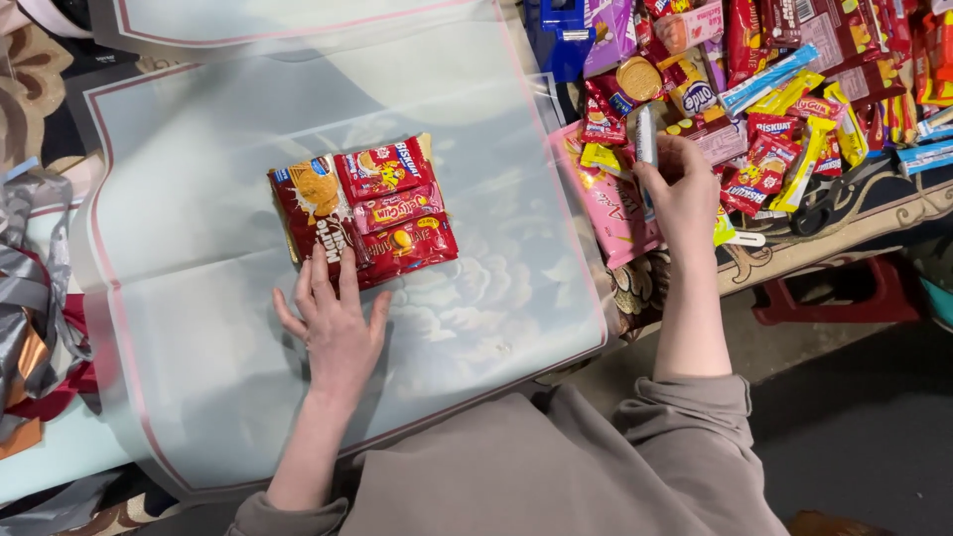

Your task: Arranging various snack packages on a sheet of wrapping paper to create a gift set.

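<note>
A cluster of red snack packets (382,203) lies in the middle of a translucent pale wrapping sheet (218,328) with a pink border. My left hand (336,320) rests flat on the sheet, fingertips on the lower edge of the dark red biscuit packet (316,213). My right hand (683,191) is off the sheet to the right, at the edge of a snack pile, with its fingers closed around a slim silver-blue packet (646,137) held upright. A pink packet (613,203) lies just under that hand.
A big pile of assorted snack packets (794,89) in red, yellow and blue fills the upper right. Black scissors (829,199) lie beside it. Crumpled silver and red ribbon (30,298) sits at the left edge. A blue tape dispenser (561,35) stands at the top.
</note>
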